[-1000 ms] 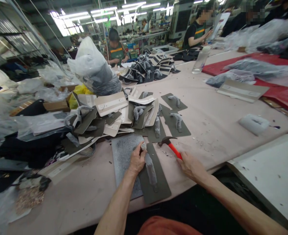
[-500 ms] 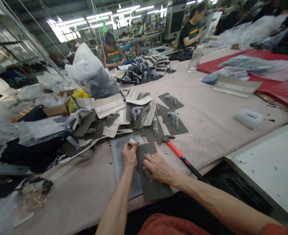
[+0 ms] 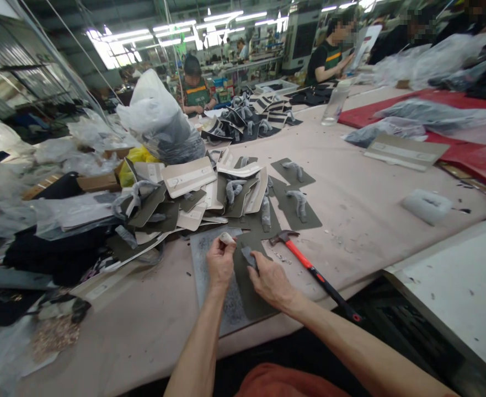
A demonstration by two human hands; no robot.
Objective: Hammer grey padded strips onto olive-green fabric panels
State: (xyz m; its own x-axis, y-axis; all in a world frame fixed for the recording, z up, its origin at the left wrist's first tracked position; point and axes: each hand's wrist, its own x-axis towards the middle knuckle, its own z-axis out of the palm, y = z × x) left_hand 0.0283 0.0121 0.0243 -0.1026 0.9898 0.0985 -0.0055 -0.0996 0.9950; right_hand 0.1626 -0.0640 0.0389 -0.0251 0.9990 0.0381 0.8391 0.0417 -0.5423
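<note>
My left hand (image 3: 221, 262) is closed, pinching a small whitish piece (image 3: 227, 238) above the grey slab (image 3: 231, 311). Thumb and fingers of my right hand (image 3: 271, 280) close round a plastic-wrapped handle (image 3: 248, 256) on an olive-green panel (image 3: 249, 298). This panel lies partly over the slab's right side, in front of me. Just right of it rests a claw hammer (image 3: 309, 266) with a red and black grip. Tiny metal bits (image 3: 283, 257) are scattered by the hammer head.
Beyond my hands lies a heap of panels (image 3: 188, 176), with two olive panels (image 3: 298, 208) laid flat beside it. A stuffed plastic bag (image 3: 155, 113) stands behind. A white foam-like roll (image 3: 427, 205) sits at right. Two co-workers (image 3: 195, 94) (image 3: 329, 60) are across the table.
My right hand's fingers have shifted from lying over the wrapped handle to gripping it, and the handle's end now shows raised. My left hand still pinches the whitish piece. The view has shifted slightly.
</note>
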